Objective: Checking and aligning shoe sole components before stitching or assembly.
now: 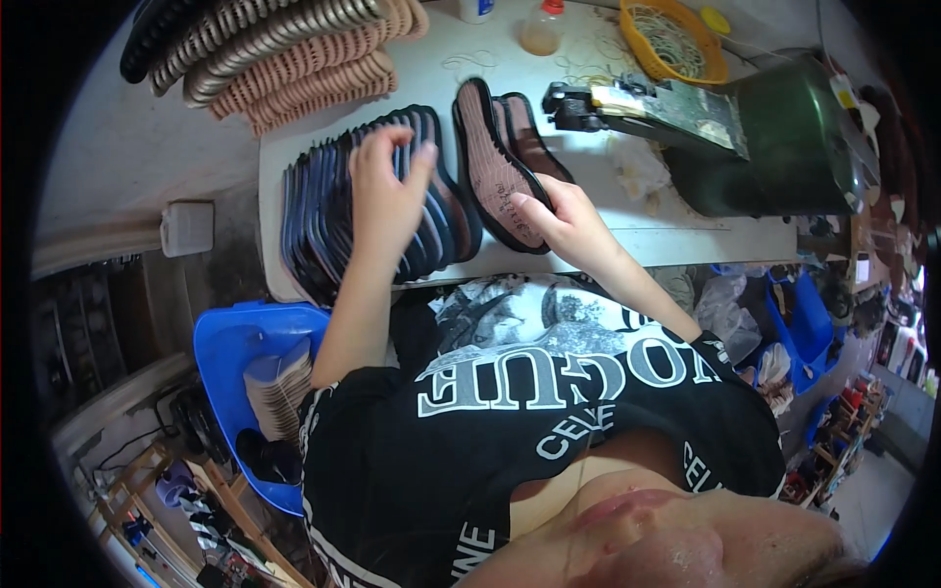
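In my right hand [564, 216] is a shoe sole [493, 171], pinkish-brown inside a black rim, with handwritten marks near the heel. My thumb lies on its face and the fingers go behind its edge. Partly hidden behind it lies another brown, black-edged sole [532, 147]. To the left, a tightly packed row of similar dark-edged soles [319, 211] stands on edge on the white table. Over this row is my left hand [387, 181], holding nothing, its thumb and curved fingers apart. Whether its fingertips touch the soles I cannot tell.
A green sewing machine [725, 137] stands on the white table [667, 235] at right. Behind are a yellow basket of cord [671, 44] and a red-capped bottle [542, 29]. Woven shoe uppers [294, 69] are stacked far left. A blue bin [221, 343] sits below, left.
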Tool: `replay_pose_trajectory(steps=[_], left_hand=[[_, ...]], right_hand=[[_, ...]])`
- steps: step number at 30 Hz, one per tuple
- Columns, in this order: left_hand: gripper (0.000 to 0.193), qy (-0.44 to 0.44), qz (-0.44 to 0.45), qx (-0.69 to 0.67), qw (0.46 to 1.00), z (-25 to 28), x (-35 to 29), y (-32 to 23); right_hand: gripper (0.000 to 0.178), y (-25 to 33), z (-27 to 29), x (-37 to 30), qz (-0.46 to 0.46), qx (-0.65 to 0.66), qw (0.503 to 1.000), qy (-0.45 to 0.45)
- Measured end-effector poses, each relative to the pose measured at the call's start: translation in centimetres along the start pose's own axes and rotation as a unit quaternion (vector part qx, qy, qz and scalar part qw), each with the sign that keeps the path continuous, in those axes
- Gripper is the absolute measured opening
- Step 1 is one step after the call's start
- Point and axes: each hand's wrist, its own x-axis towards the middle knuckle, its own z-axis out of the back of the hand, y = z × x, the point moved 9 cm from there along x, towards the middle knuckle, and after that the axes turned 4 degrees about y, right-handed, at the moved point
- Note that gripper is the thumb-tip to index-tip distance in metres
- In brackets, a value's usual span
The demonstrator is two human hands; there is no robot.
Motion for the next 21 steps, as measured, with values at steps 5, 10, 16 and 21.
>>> replay_pose_trajectory(steps=[5,10,16,21], left_hand=[[0.047,0.15,-0.037,0.185,0.97,-3.4,-5.2,-1.2],[0.035,0.163,-0.042,0.195,0.966,-3.2,-5.0,-0.8],[0.021,0.206,-0.029,0.208,0.956,-3.3,-4.8,-0.5],[0.016,0.189,-0.018,0.139,0.972,-1.5,-4.6,-0.3]], right_hand=[[0.038,2.3,-0.1,-0.6,0.167,-0.323,0.91,-0.202],[0.03,1.2,-4.3,1.6,0.052,-0.047,0.996,0.057],[0.04,0.3,-7.4,3.9,0.072,-0.181,0.98,0.051],[0.035,0.6,-7.2,5.3,0.045,-0.261,0.963,0.049]])
